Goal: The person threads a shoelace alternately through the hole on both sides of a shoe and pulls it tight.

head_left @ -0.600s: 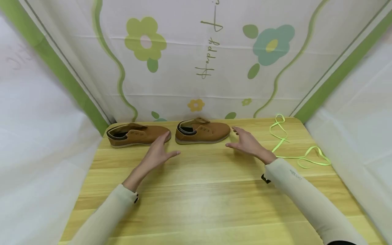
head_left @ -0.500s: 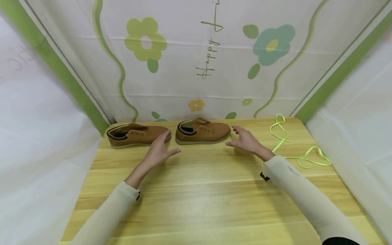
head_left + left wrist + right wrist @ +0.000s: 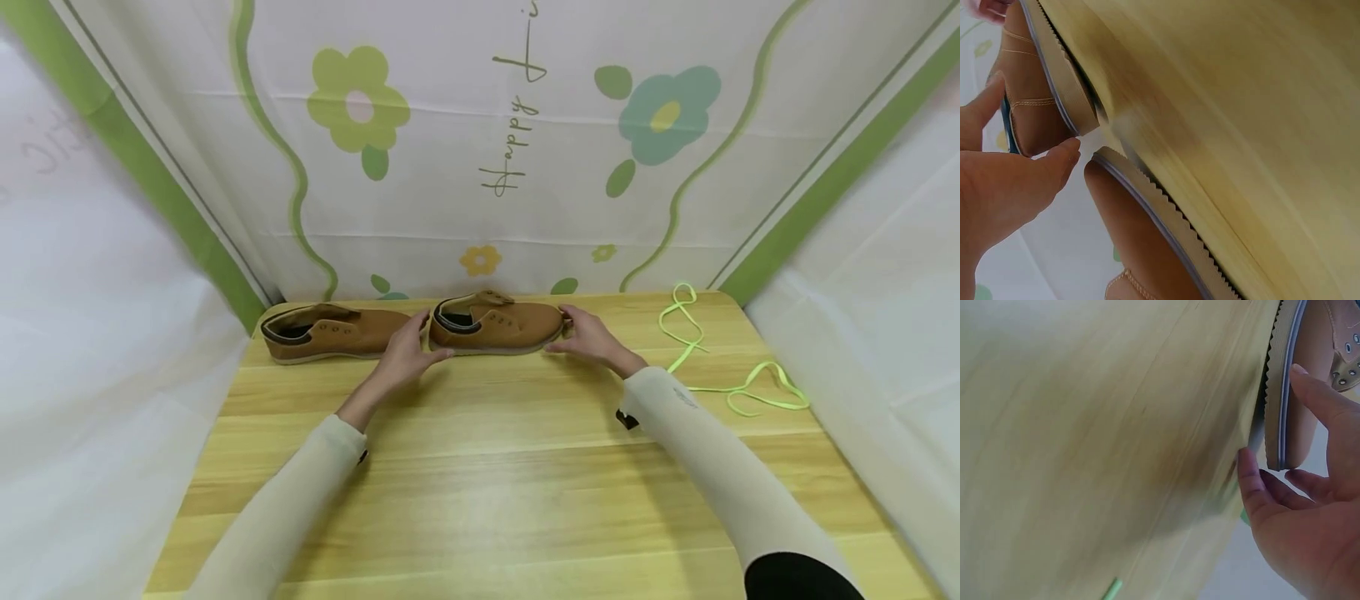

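Note:
Two brown shoes without laces stand in a row at the table's back edge. At the heel of the right-hand shoe [image 3: 521, 325], my left hand [image 3: 403, 358] spreads its thumb and fingers around the back end, fingertips right at the heel. My right hand [image 3: 592, 337] is at the toe of the same shoe. In the right wrist view its thumb [image 3: 1319, 394] lies along the shoe's side, with fingers just beyond the toe tip. The left-hand shoe [image 3: 337, 337] sits behind my left hand, which hides its toe in the head view.
Bright yellow-green shoelaces [image 3: 750, 390] lie loosely looped at the back right of the wooden table [image 3: 480, 500]. A white flower-printed cloth [image 3: 442, 192] rises directly behind the shoes, with more white cloth along both sides.
Both hands have moved inward toward the right-hand shoe: the left one right to its heel, the right one left to its toe. The shoes have stayed in place.

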Demonstrator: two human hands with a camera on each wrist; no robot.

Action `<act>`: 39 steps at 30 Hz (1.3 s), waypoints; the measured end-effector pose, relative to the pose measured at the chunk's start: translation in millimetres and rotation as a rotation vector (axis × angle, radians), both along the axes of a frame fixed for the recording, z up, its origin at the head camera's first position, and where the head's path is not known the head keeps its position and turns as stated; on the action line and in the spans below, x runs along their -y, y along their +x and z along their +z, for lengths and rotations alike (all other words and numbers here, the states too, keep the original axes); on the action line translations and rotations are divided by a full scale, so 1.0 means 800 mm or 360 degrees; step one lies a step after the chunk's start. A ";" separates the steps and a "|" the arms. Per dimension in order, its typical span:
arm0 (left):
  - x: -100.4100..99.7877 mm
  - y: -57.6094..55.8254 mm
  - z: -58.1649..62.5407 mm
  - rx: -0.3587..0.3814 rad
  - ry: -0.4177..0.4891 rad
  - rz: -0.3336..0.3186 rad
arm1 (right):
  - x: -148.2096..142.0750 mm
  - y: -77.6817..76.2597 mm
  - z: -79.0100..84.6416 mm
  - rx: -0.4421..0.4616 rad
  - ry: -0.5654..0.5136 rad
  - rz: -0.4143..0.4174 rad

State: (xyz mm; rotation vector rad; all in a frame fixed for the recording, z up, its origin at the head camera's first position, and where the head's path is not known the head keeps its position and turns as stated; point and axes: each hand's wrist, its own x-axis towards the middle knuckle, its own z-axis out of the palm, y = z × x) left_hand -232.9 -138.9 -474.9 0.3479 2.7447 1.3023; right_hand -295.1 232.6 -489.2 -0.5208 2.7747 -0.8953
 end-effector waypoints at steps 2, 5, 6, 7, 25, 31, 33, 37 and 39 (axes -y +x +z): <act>-0.002 -0.005 -0.002 0.0016 -0.0004 0.0009 | 0.002 -0.002 -0.002 -0.0003 -0.0012 -0.0026; -0.005 -0.012 -0.004 0.0049 -0.0016 0.0020 | 0.004 -0.005 -0.004 0.0000 -0.0037 -0.0058; -0.007 -0.014 -0.005 0.0060 -0.0018 0.0024 | 0.005 -0.006 -0.004 0.0003 -0.0047 -0.0066; -0.009 -0.016 -0.005 0.0067 -0.0015 0.0032 | 0.005 -0.006 -0.004 0.0008 -0.0057 -0.0073; -0.024 -0.032 -0.017 0.0014 0.0094 0.0123 | 0.009 -0.007 -0.009 0.0063 -0.0276 -0.0107; -0.026 -0.027 -0.018 -0.0013 0.0075 0.0137 | 0.005 -0.004 -0.010 0.0078 -0.0276 -0.0106; -0.025 -0.024 -0.017 -0.0022 0.0068 0.0137 | 0.003 -0.001 -0.009 0.0078 -0.0284 -0.0098; -0.025 -0.012 -0.010 -0.0034 0.0025 0.0132 | 0.001 0.011 -0.002 0.0055 -0.0289 -0.0068; -0.023 -0.004 -0.006 -0.0032 0.0000 0.0128 | 0.000 0.018 0.002 0.0043 -0.0293 -0.0053</act>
